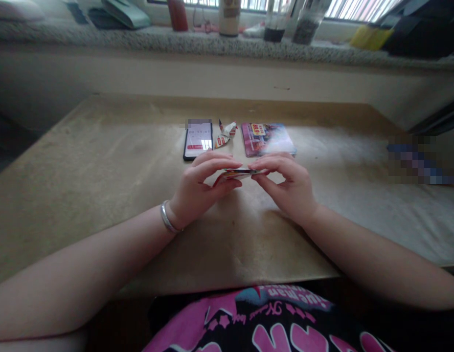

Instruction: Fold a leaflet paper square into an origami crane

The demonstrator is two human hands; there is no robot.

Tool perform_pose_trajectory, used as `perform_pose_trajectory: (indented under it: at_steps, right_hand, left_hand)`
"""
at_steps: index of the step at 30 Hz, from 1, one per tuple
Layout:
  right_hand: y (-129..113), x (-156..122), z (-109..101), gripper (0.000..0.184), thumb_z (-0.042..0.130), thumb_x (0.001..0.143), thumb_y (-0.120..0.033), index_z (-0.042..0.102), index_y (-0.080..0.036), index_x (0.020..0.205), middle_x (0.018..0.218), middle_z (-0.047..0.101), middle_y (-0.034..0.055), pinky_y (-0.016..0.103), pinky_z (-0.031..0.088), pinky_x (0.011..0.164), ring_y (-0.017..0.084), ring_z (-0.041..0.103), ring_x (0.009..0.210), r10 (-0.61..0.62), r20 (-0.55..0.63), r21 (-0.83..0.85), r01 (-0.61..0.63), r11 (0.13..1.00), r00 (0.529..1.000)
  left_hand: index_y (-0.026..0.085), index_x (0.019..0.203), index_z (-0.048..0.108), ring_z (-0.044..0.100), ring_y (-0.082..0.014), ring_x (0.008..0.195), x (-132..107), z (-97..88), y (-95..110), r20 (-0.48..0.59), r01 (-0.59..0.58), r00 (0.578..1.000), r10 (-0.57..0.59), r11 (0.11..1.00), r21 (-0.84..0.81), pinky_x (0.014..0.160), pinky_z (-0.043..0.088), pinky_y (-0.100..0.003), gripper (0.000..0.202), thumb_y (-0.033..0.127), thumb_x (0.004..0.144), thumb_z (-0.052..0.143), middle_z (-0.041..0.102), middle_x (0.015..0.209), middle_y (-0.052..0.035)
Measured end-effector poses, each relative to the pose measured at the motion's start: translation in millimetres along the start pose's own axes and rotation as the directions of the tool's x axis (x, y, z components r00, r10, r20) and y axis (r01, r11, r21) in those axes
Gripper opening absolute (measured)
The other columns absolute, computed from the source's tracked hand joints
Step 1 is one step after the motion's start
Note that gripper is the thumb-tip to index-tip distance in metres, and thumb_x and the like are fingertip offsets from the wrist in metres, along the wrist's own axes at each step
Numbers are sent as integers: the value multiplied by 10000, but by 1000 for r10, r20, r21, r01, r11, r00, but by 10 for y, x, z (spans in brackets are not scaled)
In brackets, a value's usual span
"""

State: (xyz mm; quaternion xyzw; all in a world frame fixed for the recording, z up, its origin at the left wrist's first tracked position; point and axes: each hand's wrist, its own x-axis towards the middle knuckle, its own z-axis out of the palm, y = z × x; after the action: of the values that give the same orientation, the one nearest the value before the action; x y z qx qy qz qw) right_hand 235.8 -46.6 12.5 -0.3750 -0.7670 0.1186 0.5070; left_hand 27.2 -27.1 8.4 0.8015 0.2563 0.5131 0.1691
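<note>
I see the folded paper (238, 173) running nine to three o'clock, left hand (201, 177) pinching its nine end, right hand (295, 183) its three, equally near.

ngl the left hand (207, 178) and right hand (291, 183) cover both ends of the folded paper (241, 172), and that bluish thing (419, 164) over on the right's just a blur

Granite sill (197, 46) beneath barred window (350, 10)

passage: tabletop (109, 142) left of phone (198, 137) | blocking ahead of hands (199, 180): phone, folded paper figure (226, 135), printed sheets (267, 141)
</note>
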Motion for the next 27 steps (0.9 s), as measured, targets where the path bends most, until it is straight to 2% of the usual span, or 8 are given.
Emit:
perform_pose_trajectory:
  at_steps: [3,7,13,21,27]
  right_hand:
    - [2,8,-23,115,652,849,-208,704,-281,921,903,742,12,368,559,754,189,648,883,-48,-6,-29,47,998,999]
    - [5,15,-50,121,660,847,-205,702,-294,916,913,750,5,410,534,866,195,666,899,-128,-17,-61,127,990,992]
    - [3,29,-76,104,668,837,-238,705,-321,889,936,743,1,439,511,892,208,661,919,-162,-61,-80,157,984,985]
    - [61,26,-75,177,678,834,-207,721,-320,962,930,746,-4,404,522,866,195,652,916,-261,-8,-112,258,960,965]
    - [81,38,-85,170,700,823,-222,724,-294,975,837,735,-8,365,537,781,179,653,841,-330,-46,-171,318,932,943]
  left_hand:
    - [228,1006,679,653,-171,954,9,-28,41,-29,-24,999,25,999,22,938,523,-382,228,329,807,729,696,997,-51]
    - [230,924,682,658,-153,878,23,-41,99,-75,-59,995,61,998,25,875,537,-360,153,277,794,748,701,929,-27]
    - [212,829,663,652,-146,840,22,-18,111,-84,-8,996,9,1000,12,807,551,-343,97,276,808,733,693,876,-24]
    - [193,847,664,646,-139,836,17,-6,77,-57,-15,998,15,1000,-7,787,548,-313,114,286,817,724,691,879,-37]
    - [218,951,697,647,-135,856,10,-25,42,-10,-71,997,73,993,93,800,539,-292,141,281,827,716,707,928,-28]
